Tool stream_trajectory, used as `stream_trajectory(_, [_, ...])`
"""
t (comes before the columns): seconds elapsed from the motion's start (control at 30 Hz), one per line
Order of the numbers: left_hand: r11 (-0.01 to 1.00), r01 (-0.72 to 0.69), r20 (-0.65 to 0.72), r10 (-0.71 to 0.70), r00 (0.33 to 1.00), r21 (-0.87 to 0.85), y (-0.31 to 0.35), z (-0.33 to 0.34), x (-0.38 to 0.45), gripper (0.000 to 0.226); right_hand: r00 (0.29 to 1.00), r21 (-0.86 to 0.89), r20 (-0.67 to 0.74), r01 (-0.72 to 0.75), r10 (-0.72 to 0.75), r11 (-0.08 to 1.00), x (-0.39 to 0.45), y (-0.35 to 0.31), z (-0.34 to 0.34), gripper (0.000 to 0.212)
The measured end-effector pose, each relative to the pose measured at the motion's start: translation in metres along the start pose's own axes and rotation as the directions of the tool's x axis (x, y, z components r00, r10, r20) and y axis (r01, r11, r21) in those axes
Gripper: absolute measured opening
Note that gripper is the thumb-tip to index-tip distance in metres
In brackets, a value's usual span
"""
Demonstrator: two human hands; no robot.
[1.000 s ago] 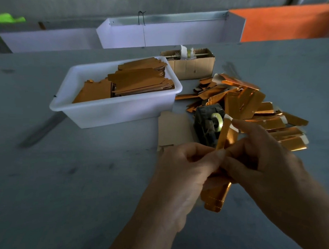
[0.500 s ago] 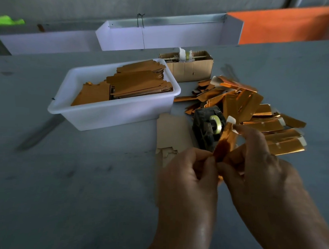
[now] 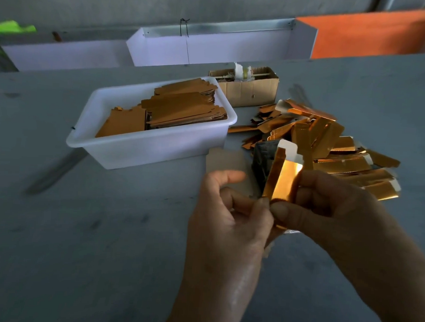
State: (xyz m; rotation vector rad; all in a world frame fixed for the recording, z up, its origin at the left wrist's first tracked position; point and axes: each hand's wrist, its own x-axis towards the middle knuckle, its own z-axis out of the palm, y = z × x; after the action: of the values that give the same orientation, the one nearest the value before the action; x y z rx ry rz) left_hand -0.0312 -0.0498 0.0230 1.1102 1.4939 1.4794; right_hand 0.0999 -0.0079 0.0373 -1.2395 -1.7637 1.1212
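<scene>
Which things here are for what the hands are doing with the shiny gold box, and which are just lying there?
Part of the job:
- gold carton, held by left hand and right hand
- pile of gold cartons
- flat blanks in the white tub

Just lying about:
- cardboard box
- dark object
- brown card

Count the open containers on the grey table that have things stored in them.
2. A white plastic tub of flat brown card blanks stands left of centre; a small cardboard box stands just behind its right end. None looks hidden.
</scene>
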Motion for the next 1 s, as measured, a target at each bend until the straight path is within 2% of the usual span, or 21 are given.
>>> stream_trajectory(0.1, [0.999, 0.040, 0.040, -0.040, 0.998, 0.004, 0.001, -0.004, 0.002, 0.033, 1.000, 0.068, 0.020, -0.002, 0.001, 0.998, 0.002, 0.004, -0.001, 0.048])
stream_trajectory(0.17, [0.994, 0.108, 0.108, -0.104, 0.989, -0.026, 0.003, -0.009, 0.005, 0.029, 0.999, 0.090, 0.044, 0.004, -0.008, 0.996, 0.005, 0.006, -0.003, 0.037])
stream_trajectory(0.27, [0.992, 0.122, 0.206, -0.110, 0.972, -0.045, -0.001, -0.022, 0.014, 0.011, 0.997, 0.214, 0.073, -0.024, 0.009, 0.976, 0.013, 0.009, -0.015, 0.029])
stream_trajectory(0.33, [0.993, 0.046, 0.119, -0.059, 0.991, 0.105, -0.012, -0.033, 0.024, 0.008, 0.997, 0.288, -0.059, -0.032, 0.051, 0.957, 0.028, 0.015, -0.033, 0.030])
stream_trajectory(0.4, [0.925, 0.041, -0.069, -0.016, 0.997, 0.377, -0.029, -0.042, 0.039, 0.010, 0.959, 0.295, -0.259, -0.037, 0.117, 0.955, 0.049, 0.029, -0.055, 0.015])
stream_trajectory(0.43, [0.853, 0.070, -0.133, 0.000, 0.991, 0.517, -0.035, -0.045, 0.045, 0.015, 0.921, 0.271, -0.359, -0.052, 0.151, 0.961, 0.061, 0.037, -0.064, 0.004])
stream_trajectory(0.47, [0.774, 0.110, -0.161, -0.010, 0.987, 0.623, -0.042, -0.047, 0.050, 0.023, 0.876, 0.233, -0.447, -0.079, 0.179, 0.969, 0.073, 0.045, -0.072, 0.004])
stream_trajectory(0.53, [0.685, 0.184, -0.159, -0.101, 0.982, 0.705, -0.052, -0.047, 0.060, 0.038, 0.779, 0.178, -0.570, -0.190, 0.259, 0.965, 0.093, 0.061, -0.080, 0.007])
stream_trajectory(0.63, [0.688, 0.210, -0.110, -0.186, 0.976, 0.695, -0.060, -0.039, 0.069, 0.053, 0.711, 0.020, -0.619, -0.409, 0.332, 0.912, 0.105, 0.080, -0.075, 0.008])
stream_trajectory(0.7, [0.691, 0.250, -0.156, -0.197, 0.968, 0.678, -0.061, -0.034, 0.077, 0.053, 0.713, -0.093, -0.600, -0.511, 0.362, 0.854, 0.106, 0.090, -0.068, 0.024])
stream_trajectory(0.8, [0.700, 0.302, -0.216, -0.212, 0.953, 0.647, -0.061, -0.030, 0.089, 0.055, 0.689, -0.187, -0.628, -0.585, 0.363, 0.789, 0.100, 0.092, -0.060, 0.047])
stream_trajectory(0.9, [0.716, 0.336, -0.207, -0.265, 0.942, 0.612, -0.059, -0.027, 0.103, 0.049, 0.719, -0.300, -0.639, -0.562, 0.275, 0.771, 0.092, 0.083, -0.055, 0.052])
stream_trajectory(1.0, [0.792, 0.419, -0.178, -0.380, 0.907, 0.443, -0.053, -0.026, 0.117, 0.040, 0.751, -0.353, -0.650, -0.440, 0.122, 0.826, 0.084, 0.069, -0.050, 0.050])
